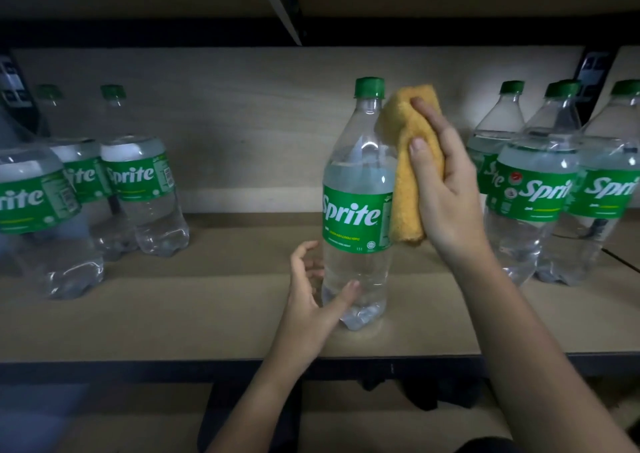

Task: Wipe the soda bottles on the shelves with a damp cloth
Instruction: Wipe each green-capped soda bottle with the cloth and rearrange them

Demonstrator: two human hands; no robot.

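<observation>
A clear Sprite bottle (356, 210) with a green cap and green label stands upright in the middle of the wooden shelf (207, 314). My right hand (446, 189) grips a folded yellow cloth (410, 172) and holds it against the bottle's right side, from the neck down to the label. My left hand (315, 297) cups the bottle's lower part: the thumb lies across the front near the base, and the curled fingers sit at its left side.
Three Sprite bottles (142, 193) stand grouped at the left of the shelf, and three more (533, 196) at the right. The shelf's back panel is close behind. A dark upper shelf (311, 30) hangs overhead, and the black front rail (138, 371) runs below.
</observation>
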